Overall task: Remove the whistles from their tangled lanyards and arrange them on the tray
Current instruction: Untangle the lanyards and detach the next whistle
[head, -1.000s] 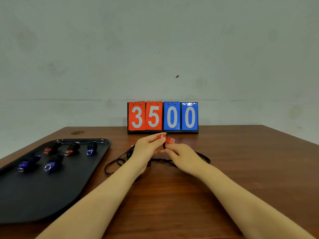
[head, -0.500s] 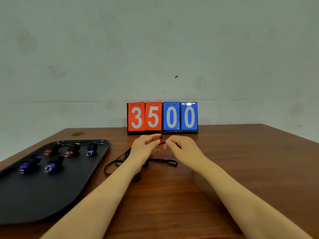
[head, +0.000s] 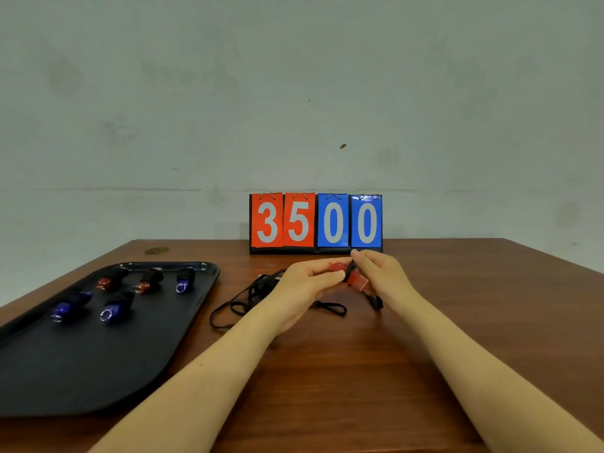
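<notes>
Hands pinch red whistle — tight grip.

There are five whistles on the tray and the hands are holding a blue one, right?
Not quite. The head view shows the left hand and right hand holding a red whistle, not a blue one. The five whistles on the tray part is right.
</notes>
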